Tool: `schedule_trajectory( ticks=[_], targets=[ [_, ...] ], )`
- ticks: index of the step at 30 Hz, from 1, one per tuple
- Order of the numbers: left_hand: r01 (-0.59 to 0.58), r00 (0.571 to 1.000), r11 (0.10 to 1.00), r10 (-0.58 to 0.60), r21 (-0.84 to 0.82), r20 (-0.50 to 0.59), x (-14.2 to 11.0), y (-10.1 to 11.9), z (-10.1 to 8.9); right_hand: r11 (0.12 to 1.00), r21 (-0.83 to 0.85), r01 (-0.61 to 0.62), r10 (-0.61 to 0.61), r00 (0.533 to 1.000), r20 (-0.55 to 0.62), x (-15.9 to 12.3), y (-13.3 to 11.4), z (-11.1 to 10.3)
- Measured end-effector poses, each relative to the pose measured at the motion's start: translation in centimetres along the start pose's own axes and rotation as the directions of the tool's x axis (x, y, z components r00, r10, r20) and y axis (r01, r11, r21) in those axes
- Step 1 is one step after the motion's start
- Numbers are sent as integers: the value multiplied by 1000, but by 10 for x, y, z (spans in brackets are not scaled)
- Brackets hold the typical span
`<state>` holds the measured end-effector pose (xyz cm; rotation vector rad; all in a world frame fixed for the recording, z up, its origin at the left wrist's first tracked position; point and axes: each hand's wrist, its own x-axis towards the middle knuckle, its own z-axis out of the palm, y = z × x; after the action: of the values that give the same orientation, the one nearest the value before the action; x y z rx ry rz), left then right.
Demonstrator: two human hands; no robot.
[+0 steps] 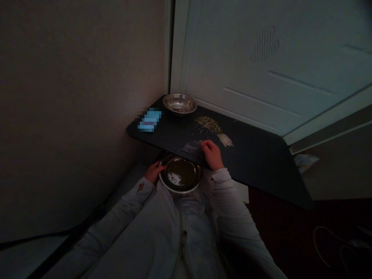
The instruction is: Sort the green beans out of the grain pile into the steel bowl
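Note:
My left hand grips the left rim of a metal bowl, held at my lap under the table's front edge. Inside it lie many small dark green beans, with bare shiny metal showing at the lower left. Over the front of the dark table, my right hand has its fingers closed together; what they hold, if anything, is hidden. By its fingertips lies a thin scatter of pale grains. Farther back is a mixed pile of green beans and pale grains, touching a small heap of white grains.
A second metal bowl with a dark label inside stands at the table's back left. Left of it lies a blurred-out phone-like thing with a lit screen. A wall borders the left, a white heart-patterned panel the back. Cables lie lower right.

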<state>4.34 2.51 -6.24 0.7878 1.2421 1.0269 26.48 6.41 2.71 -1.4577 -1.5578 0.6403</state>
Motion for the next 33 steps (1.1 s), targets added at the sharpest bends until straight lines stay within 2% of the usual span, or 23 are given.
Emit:
schedule_trajectory(
  ticks=[8, 16, 22, 33],
  targets=[
    [-5, 1000, 998, 7, 61, -22, 0, 2, -1, 1000, 1, 11, -11, 1000, 8, 0, 1, 1],
    [9, 999, 1000, -9, -18, -32, -2, 3, 3, 999, -35, 35, -33, 998, 45, -1, 0, 0],
    [8, 999, 999, -6, 37, -40, 0, 2, 0, 998, -57, 41, -39, 999, 38, -1, 0, 0],
    [-26, 1000, 998, 27, 48, -13, 0, 1, -2, 999, 35, 33, -38, 983, 178, -2, 1, 0]
  ],
)
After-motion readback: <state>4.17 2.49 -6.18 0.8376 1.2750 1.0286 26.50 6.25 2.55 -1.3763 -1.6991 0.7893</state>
